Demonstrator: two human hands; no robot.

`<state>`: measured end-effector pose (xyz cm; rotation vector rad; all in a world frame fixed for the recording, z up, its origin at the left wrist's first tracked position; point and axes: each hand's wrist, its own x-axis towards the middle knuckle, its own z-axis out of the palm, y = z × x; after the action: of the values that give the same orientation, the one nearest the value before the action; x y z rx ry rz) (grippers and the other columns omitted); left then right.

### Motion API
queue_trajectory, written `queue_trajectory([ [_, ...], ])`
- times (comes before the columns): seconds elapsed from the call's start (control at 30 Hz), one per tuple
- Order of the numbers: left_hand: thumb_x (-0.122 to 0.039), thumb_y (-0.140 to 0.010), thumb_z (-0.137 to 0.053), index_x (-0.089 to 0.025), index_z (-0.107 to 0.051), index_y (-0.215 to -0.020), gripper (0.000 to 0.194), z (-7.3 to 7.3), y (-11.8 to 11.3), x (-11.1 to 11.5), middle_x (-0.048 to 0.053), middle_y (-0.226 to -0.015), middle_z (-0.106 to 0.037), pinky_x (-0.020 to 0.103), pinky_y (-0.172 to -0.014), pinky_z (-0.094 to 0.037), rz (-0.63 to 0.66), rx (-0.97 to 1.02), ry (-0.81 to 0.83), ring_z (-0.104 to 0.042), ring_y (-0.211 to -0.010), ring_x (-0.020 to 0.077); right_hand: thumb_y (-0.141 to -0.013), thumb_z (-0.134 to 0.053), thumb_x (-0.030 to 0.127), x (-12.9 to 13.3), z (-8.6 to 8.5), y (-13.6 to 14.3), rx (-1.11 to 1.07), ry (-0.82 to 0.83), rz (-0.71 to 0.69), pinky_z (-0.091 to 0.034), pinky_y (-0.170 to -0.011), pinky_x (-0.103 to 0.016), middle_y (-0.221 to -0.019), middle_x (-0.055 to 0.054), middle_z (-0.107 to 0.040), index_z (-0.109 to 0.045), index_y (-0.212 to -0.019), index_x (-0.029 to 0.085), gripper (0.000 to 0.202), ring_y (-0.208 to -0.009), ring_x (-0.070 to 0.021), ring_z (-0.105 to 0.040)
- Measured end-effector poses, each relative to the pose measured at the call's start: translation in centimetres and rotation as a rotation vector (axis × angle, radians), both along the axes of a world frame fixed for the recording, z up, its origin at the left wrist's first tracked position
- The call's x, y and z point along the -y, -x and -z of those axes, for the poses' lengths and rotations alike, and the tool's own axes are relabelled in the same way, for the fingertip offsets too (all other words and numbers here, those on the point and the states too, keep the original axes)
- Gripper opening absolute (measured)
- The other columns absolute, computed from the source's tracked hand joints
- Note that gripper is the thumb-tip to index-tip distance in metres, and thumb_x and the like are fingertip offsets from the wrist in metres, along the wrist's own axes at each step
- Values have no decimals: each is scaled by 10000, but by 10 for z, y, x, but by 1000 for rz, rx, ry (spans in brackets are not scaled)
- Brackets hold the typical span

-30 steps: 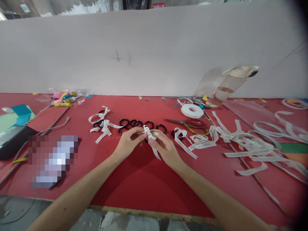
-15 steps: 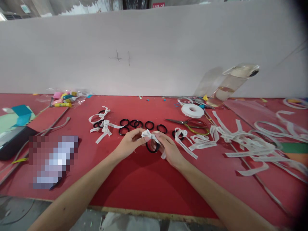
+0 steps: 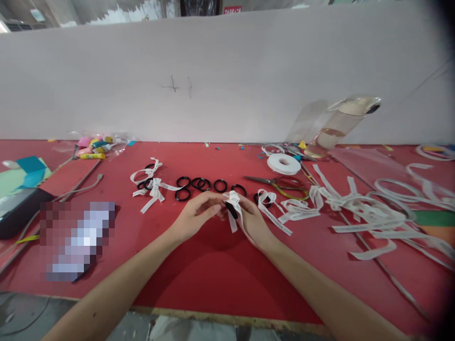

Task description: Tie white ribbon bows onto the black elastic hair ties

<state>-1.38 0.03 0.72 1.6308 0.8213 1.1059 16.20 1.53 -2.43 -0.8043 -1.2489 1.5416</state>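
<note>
Bow (image 3: 233,199) with black band (image 3: 231,210), nearer than scissors (image 3: 273,182) | right hand (image 3: 256,223) pinches it, fingers narrow; left hand (image 3: 190,219), fingers curled, contact unclear | slack grip could loosen bow | scissors' bare tips could prick a stray reach

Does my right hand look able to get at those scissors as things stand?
Probably yes: the scissors lie just beyond your right hand, their blades uncovered. But that hand is holding a white ribbon with a black ring, so its grip likely needs freeing first.
</note>
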Motion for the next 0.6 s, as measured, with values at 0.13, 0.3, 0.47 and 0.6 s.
queue_trajectory([
  [0.13, -276, -860, -678, -189, -660, -1036, 197, 1, 0, -2, 55, -974, -610, 276, -784, -474, -193, -217, -234, -557, -867, 149, -790, -719, 513, 5, -2, 3, -7, 38, -139, -537, -682, -339, -721, -6, -653, -648, -922, 219, 330, -656, -169, -631],
  [0.3, -227, -873, -649, -191, -668, -979, 114, 4, 3, -4, 55, -986, -679, 315, -889, -472, -201, -327, -239, -603, -935, 169, -768, -749, 484, 5, -3, 3, 51, -10, -97, -543, -800, -333, -936, -13, -696, -652, -973, 243, 331, -837, -181, -656],
  [0.47, -198, -835, -673, -203, -664, -978, 144, 5, 3, -4, 23, -926, -709, 288, -829, -487, -328, -393, -224, -634, -873, 162, -791, -716, 480, 1, 3, 0, 27, -21, 21, -516, -939, -382, -1074, -29, -706, -689, -1025, 263, 320, -1020, -223, -647],
  [0.6, -154, -823, -662, -211, -648, -953, 142, 4, 2, -1, 12, -947, -712, 261, -771, -481, -403, -439, -255, -643, -859, 154, -858, -609, 546, 4, 2, 1, -52, 25, 110, -530, -897, -388, -1095, -51, -699, -681, -1075, 253, 372, -1021, -235, -641],
])
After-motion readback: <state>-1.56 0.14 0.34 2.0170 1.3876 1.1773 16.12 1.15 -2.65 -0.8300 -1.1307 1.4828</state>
